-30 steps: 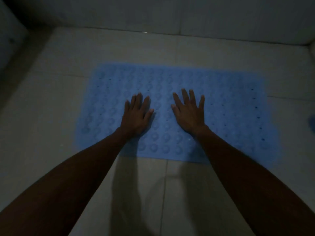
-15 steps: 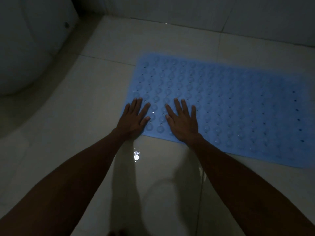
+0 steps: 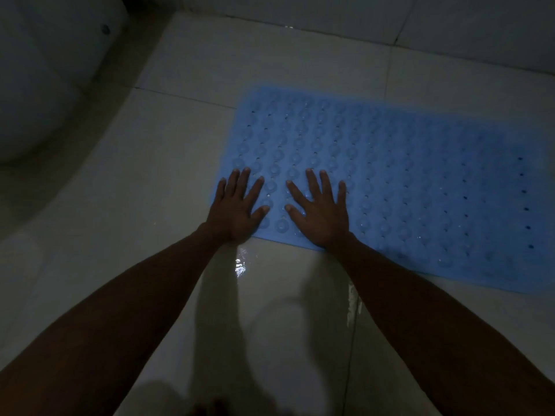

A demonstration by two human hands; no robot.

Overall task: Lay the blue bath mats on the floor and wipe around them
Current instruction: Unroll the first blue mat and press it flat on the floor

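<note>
In the dim bathroom, we press our left hand (image 3: 237,210) and right hand (image 3: 319,213) flat on the near left corner of the blue bath mat (image 3: 390,181), fingers straight and spread, gripping nothing. A second ago both palms sat near the middle of the mat; now they rest at its left end, close to the near edge, the left hand's heel at the very corner. We read this as smoothing the mat down section by section, so the laying step looks close to done for this mat, while wiping around it seems yet to begin.

The mat lies flat on the pale tiled floor (image 3: 156,163), its long side running away to the right. Its surface is studded with rows of round bumps and small holes. A wet glint (image 3: 240,264) shines on the tile just in front of the near edge. A white curved fixture (image 3: 45,85) stands well apart to the left; we cannot tell what it is.
</note>
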